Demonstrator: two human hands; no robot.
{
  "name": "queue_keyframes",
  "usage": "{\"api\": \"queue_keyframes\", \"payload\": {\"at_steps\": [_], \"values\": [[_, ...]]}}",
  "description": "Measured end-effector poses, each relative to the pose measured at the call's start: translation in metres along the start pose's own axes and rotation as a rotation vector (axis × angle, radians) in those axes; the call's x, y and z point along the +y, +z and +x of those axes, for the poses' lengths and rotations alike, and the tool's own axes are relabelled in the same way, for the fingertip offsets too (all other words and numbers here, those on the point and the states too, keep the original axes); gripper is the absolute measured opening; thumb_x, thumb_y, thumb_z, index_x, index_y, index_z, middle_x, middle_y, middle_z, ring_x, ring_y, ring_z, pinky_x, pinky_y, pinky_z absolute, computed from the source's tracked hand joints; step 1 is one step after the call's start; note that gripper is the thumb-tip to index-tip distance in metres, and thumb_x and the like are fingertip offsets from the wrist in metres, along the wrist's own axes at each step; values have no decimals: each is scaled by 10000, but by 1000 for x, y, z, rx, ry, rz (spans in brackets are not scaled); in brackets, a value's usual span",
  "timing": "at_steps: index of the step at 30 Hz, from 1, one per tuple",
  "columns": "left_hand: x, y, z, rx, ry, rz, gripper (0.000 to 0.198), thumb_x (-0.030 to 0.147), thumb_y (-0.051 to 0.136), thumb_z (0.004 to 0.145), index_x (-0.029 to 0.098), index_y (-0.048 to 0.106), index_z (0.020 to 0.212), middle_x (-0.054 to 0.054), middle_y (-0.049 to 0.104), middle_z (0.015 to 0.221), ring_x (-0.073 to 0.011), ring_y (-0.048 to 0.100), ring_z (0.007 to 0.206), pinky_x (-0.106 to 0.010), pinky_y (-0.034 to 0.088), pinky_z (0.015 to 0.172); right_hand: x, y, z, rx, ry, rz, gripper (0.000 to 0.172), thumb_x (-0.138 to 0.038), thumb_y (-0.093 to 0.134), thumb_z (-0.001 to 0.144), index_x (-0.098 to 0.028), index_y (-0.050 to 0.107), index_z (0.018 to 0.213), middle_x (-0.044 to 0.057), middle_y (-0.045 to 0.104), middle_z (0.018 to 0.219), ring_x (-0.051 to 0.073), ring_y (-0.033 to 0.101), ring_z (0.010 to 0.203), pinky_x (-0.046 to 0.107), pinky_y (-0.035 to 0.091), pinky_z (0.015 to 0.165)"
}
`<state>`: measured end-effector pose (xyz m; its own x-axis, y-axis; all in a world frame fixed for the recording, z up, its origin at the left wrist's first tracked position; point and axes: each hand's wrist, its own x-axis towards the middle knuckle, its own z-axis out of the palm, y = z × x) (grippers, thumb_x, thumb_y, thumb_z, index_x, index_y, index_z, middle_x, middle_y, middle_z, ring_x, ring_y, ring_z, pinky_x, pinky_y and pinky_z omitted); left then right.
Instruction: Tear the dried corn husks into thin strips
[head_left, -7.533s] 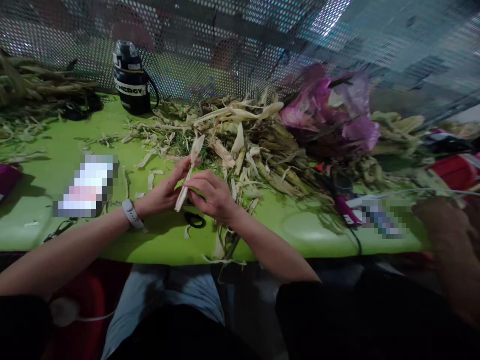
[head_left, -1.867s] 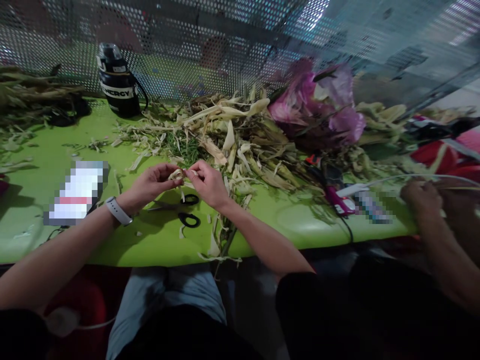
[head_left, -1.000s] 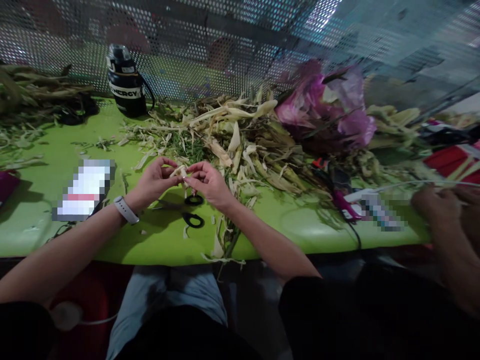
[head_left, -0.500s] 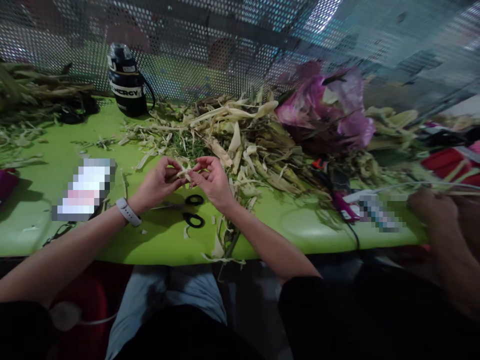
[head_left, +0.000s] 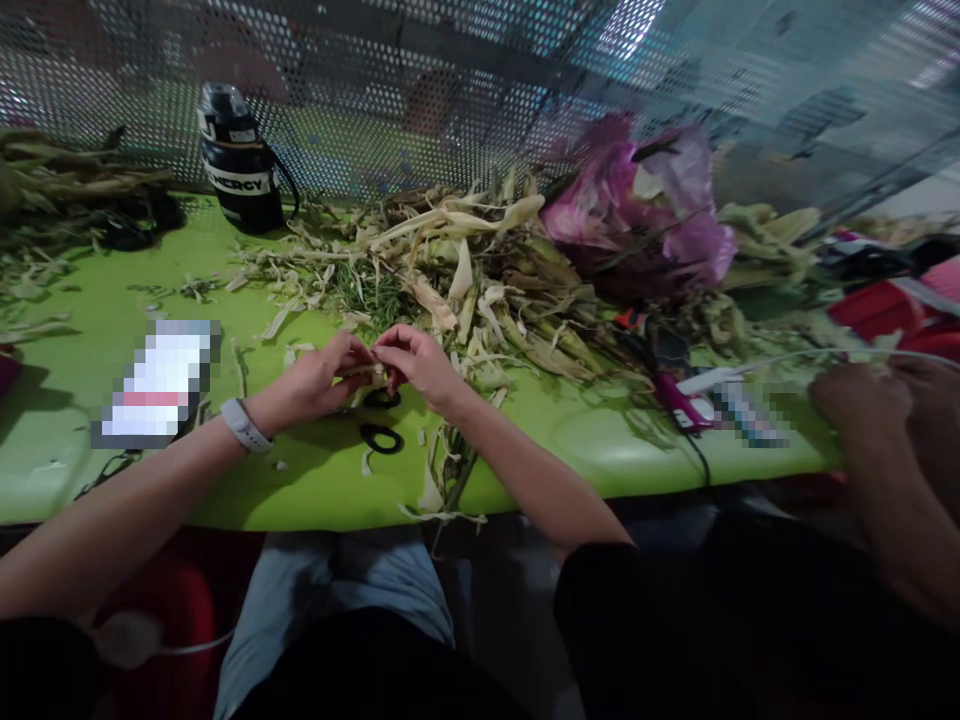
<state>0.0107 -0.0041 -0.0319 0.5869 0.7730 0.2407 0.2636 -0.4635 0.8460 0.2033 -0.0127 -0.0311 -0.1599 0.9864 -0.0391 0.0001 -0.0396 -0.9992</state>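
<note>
My left hand [head_left: 334, 378], with a pale watch band on its wrist, pinches a small strip of pale corn husk [head_left: 377, 372]. Fingertips of my right hand [head_left: 424, 368] meet it there, closed on the same strip; the fingers hide most of it. Just below lie black-handled scissors [head_left: 382, 438] on the green table [head_left: 322, 495], their blades largely covered by my left hand. Behind both hands spreads a heap of dry corn husks [head_left: 465, 260], with thin green strands [head_left: 371, 290] at its near left side.
A black bottle [head_left: 241, 185] stands at the back left, and a phone [head_left: 157, 385] lies left of my arm. Pink plastic wrapping [head_left: 637, 215] sits behind the heap. At right are a magenta tool [head_left: 681, 402] with a cord and another person's hand [head_left: 862, 400].
Both hands have drawn closer together and slightly lower, now covering part of the scissors' upper loop. The strip is less visible between the fingers. The view has shifted a little.
</note>
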Motion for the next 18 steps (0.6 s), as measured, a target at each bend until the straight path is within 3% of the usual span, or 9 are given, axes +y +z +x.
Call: {"api": "queue_keyframes", "payload": {"at_steps": [2, 5, 11, 18], "values": [[1, 0, 0, -50, -7, -104, 310, 329, 718, 841, 208, 544, 1067, -91, 753, 987, -229, 732, 945, -329, 555, 814, 0, -4, 3, 31, -76, -64, 257, -397, 748, 749, -186, 603, 779, -59, 554, 639, 58, 458, 472, 201, 388, 426], [4, -1, 1, -167, 4, -257, 346, 330, 686, 881, 209, 533, 1166, -95, 742, 1020, -205, 727, 934, -319, 561, 826, -2, -9, 5, 70, -187, -182, 275, -429, 725, 785, -177, 617, 797, -30, 592, 688, 86, 512, 593, 227, 434, 552], [15, -5, 1, -296, 5, -328, 334, 325, 646, 918, 221, 604, 1233, -104, 677, 1241, -227, 628, 1201, -339, 520, 994, -4, -9, 0, 162, -394, -507, 194, -366, 624, 895, -178, 606, 849, 22, 635, 848, 140, 563, 777, 293, 451, 730], [25, -6, -4, -427, -149, -463, 263, 356, 594, 969, 194, 637, 1172, -76, 729, 1055, -177, 685, 953, -298, 541, 856, 7, -9, 8, 176, -337, -347, 263, -443, 609, 906, -189, 577, 848, -14, 589, 733, 119, 520, 674, 279, 444, 675]]}}
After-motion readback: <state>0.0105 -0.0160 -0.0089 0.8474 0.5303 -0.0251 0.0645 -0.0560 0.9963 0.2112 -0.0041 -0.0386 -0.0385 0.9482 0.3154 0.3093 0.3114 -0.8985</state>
